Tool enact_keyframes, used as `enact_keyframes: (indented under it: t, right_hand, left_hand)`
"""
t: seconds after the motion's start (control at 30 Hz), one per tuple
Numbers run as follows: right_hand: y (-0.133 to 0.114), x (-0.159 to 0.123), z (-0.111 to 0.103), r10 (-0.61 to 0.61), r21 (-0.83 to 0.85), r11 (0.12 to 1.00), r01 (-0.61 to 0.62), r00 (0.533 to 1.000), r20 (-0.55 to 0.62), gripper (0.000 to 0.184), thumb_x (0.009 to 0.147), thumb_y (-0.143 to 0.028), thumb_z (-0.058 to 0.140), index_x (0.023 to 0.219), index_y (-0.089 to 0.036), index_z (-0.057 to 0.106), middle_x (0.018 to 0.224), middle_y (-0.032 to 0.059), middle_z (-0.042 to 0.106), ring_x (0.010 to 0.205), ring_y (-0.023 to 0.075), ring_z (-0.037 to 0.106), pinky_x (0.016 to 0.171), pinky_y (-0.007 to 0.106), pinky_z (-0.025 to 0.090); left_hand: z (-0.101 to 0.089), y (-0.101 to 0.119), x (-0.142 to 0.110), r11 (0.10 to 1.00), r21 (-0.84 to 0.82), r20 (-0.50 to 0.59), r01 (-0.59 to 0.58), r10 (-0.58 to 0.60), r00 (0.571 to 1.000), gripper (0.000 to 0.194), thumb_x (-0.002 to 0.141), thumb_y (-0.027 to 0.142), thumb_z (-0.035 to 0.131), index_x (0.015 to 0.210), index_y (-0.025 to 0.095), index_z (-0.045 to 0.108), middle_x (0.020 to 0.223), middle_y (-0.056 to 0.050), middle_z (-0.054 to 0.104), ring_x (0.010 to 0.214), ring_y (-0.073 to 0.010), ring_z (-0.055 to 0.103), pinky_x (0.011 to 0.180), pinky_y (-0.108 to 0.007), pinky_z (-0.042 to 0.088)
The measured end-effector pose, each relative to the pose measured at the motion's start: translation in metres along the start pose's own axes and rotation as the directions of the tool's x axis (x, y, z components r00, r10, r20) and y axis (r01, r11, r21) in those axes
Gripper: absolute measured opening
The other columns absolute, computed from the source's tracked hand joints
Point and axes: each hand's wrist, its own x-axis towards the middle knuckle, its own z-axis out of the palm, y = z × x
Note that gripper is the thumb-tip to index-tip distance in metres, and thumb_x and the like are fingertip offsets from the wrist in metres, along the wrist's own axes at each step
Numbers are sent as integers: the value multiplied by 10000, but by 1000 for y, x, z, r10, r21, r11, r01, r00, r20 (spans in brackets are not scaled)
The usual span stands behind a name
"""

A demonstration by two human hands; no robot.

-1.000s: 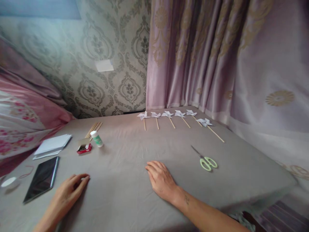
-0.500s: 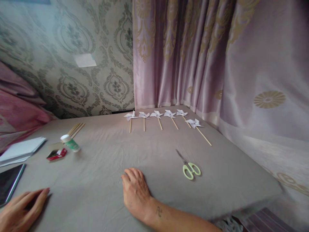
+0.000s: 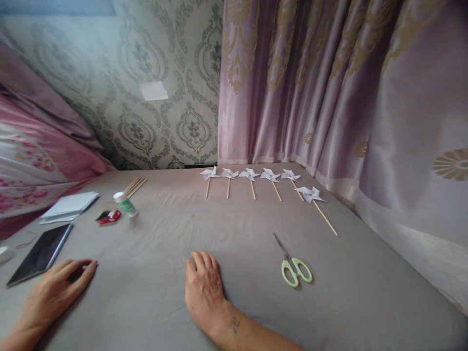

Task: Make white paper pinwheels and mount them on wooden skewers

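No lettering is legible; the bottle label (image 3: 127, 206) is blurred.

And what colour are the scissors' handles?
The handles are pale green, best seen in the head view.

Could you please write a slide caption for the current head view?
Left hand and right hand resting on a grey cloth, green-handled scissors to the right, six white pinwheels beyond.

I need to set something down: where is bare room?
Bare: between the green tube and scissors, beyond the right grip, short of the pinwheels; also right of the scissors. Crowded: the left side, with paper, dark-screened device, red box and sticks.
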Motion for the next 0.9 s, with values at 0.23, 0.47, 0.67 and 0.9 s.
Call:
enact_keyframes:
  t: [0.23,0.47,0.67,0.9]
  right_hand:
    - [6,-9,4,-36,2,999,36,999,-12,322,901,-73,407,1090,-158,654,1179,139,645,1132,264,549,970,440,422]
    - [17,-14,14,-156,0,988,157,982,-107,341,922,-142,360,1090,-156,656,1166,158,652,1105,280,565,939,453,427]
    - [24,-15,17,-270,-114,961,252,945,-184,347,956,-220,335,1083,-115,641,1121,145,677,1040,262,594,882,407,453]
    - [31,-12,24,-376,-180,924,337,883,-280,391,984,-282,279,1038,-129,635,1044,132,706,955,243,634,822,377,457]
  left_hand:
    - [-1,14,-9,998,52,10,39,-40,999,323,797,484,450,799,227,646,798,-11,637,799,-166,595,779,-238,450]
    - [9,7,-17,999,33,-5,15,-15,1000,326,854,368,412,819,172,669,812,-72,624,808,-181,580,795,-274,438]
    - [2,0,-4,991,-127,100,27,-15,995,261,780,351,518,700,166,683,689,-37,622,672,-146,537,648,-244,396]
    - [-15,-28,65,966,-216,92,145,-127,988,368,759,426,544,587,127,674,473,17,522,495,-92,444,490,-212,284]
